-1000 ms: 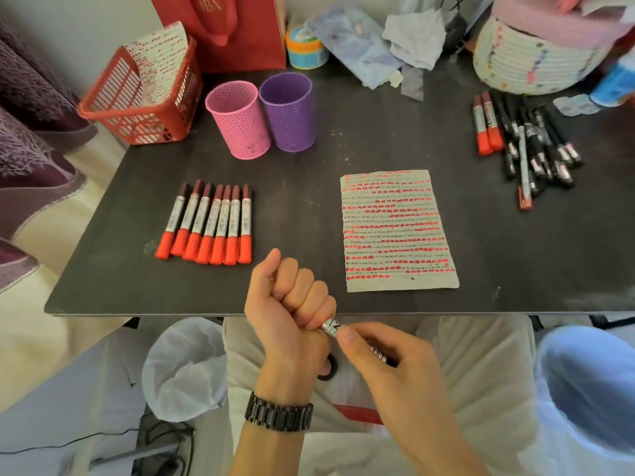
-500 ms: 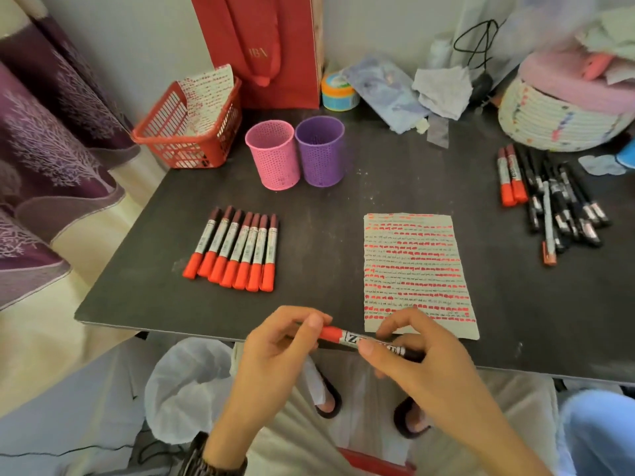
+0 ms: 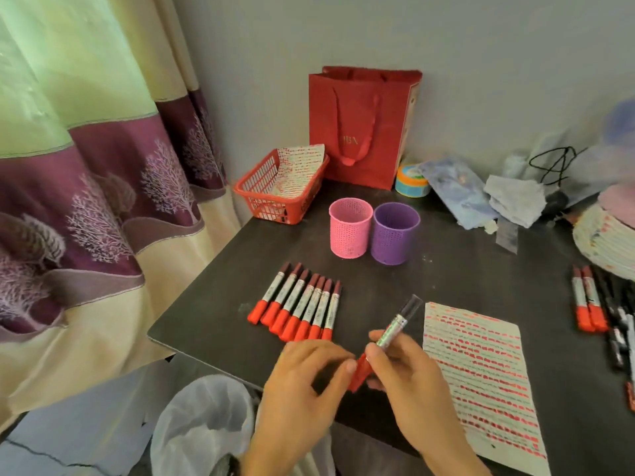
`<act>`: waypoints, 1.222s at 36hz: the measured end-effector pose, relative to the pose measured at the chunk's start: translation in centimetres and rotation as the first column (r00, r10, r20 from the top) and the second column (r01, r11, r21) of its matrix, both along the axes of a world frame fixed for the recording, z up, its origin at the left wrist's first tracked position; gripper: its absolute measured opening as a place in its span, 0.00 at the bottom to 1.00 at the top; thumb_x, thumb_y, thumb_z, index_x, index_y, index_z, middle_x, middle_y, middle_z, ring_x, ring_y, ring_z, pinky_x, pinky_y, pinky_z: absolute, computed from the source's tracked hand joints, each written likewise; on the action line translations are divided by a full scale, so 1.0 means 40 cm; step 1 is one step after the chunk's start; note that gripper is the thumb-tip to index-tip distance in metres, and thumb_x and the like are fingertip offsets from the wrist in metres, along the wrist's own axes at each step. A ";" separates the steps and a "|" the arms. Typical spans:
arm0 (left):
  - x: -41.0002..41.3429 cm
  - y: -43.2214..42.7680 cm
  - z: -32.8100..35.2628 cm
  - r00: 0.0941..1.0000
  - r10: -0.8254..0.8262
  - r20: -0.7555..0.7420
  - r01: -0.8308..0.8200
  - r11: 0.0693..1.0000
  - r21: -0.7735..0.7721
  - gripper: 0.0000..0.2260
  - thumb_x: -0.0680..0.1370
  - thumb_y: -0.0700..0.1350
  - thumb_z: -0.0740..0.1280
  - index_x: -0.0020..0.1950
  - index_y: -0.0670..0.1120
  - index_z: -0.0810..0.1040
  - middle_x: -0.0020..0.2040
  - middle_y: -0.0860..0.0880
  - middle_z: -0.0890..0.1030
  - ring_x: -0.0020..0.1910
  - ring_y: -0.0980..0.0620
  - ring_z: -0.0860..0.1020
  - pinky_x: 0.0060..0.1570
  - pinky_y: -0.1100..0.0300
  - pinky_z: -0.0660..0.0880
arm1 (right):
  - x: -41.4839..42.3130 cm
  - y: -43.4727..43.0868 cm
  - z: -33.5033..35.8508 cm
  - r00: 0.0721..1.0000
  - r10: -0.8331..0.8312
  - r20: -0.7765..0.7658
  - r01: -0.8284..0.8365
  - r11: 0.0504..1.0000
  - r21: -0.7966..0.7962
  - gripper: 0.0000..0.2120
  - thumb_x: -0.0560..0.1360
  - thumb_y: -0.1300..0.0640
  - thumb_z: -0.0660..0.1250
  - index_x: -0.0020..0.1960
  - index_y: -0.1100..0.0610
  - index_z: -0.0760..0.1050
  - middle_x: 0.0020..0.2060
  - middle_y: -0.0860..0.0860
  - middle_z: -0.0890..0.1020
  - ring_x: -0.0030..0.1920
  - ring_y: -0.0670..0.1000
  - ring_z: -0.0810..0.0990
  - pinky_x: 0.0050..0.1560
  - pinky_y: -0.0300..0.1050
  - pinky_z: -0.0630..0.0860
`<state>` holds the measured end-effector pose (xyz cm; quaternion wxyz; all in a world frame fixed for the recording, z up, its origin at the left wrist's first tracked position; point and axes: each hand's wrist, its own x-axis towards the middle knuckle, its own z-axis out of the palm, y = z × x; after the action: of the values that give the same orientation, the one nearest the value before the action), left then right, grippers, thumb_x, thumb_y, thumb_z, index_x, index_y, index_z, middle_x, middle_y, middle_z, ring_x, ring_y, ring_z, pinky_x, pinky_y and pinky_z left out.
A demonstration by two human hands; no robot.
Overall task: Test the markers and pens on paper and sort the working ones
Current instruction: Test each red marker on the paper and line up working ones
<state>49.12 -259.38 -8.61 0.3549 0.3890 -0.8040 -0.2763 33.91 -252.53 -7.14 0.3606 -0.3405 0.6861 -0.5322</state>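
Over table (image 3: 464,280) edge | right hand (image 3: 405,383) grips marker (image 3: 391,333) — left hand (image 3: 302,379) touches cap (image 3: 359,372), hold unclear

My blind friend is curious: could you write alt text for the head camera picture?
A person's right hand holds a red-capped marker tilted above a dark table, the blurred left hand at its cap. A row of seven red-capped markers lies to the left, a sheet covered in red strokes to the right.

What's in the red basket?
A sheet of paper marked with red strokes leans inside the red basket, poking above its rim. Anything beneath the paper is hidden.
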 end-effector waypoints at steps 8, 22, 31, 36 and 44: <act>0.049 -0.154 -0.039 0.869 0.009 0.494 0.107 0.973 -0.205 0.27 0.77 0.72 0.57 0.74 0.66 0.69 0.79 0.58 0.63 0.81 0.50 0.56 0.78 0.48 0.46 | -0.067 -0.137 -0.012 0.945 0.128 -0.300 -0.039 0.957 0.286 0.16 0.76 0.45 0.72 0.59 0.40 0.69 0.43 0.39 0.83 0.43 0.39 0.82 0.43 0.35 0.75; 0.050 -0.174 -0.073 0.875 -0.035 0.483 0.148 0.969 -0.197 0.23 0.80 0.66 0.56 0.75 0.67 0.65 0.77 0.60 0.65 0.79 0.58 0.57 0.79 0.53 0.45 | -0.040 -0.216 -0.027 0.949 0.124 -0.291 -0.011 0.932 0.362 0.24 0.72 0.46 0.76 0.66 0.46 0.75 0.48 0.42 0.83 0.47 0.47 0.85 0.54 0.51 0.82; 0.054 -0.171 -0.076 0.898 -0.050 0.437 0.148 0.970 -0.192 0.21 0.80 0.64 0.58 0.74 0.65 0.68 0.76 0.57 0.67 0.79 0.56 0.59 0.79 0.50 0.52 | -0.024 -0.220 -0.038 0.944 0.073 -0.322 0.035 0.948 0.316 0.17 0.73 0.47 0.75 0.60 0.45 0.76 0.46 0.43 0.83 0.46 0.49 0.85 0.52 0.54 0.82; 0.054 -0.173 -0.079 0.900 -0.059 0.431 0.155 0.969 -0.192 0.22 0.80 0.64 0.58 0.74 0.65 0.68 0.77 0.58 0.66 0.79 0.56 0.59 0.78 0.46 0.56 | -0.021 -0.214 -0.038 0.938 0.084 -0.338 0.028 0.949 0.313 0.16 0.73 0.46 0.75 0.58 0.44 0.75 0.45 0.42 0.83 0.44 0.48 0.85 0.51 0.52 0.83; 0.057 -0.172 -0.076 0.885 -0.071 0.459 0.166 0.971 -0.169 0.23 0.81 0.66 0.54 0.76 0.66 0.64 0.79 0.60 0.63 0.80 0.60 0.53 0.80 0.53 0.46 | -0.019 -0.204 -0.034 0.943 0.087 -0.322 0.006 0.961 0.277 0.14 0.74 0.44 0.74 0.55 0.40 0.72 0.44 0.40 0.82 0.44 0.45 0.85 0.52 0.49 0.82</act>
<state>51.40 -266.28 -11.63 0.1794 0.3537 -0.9106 -0.1164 33.16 -260.68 -8.49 0.2949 -0.3862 0.7967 -0.3595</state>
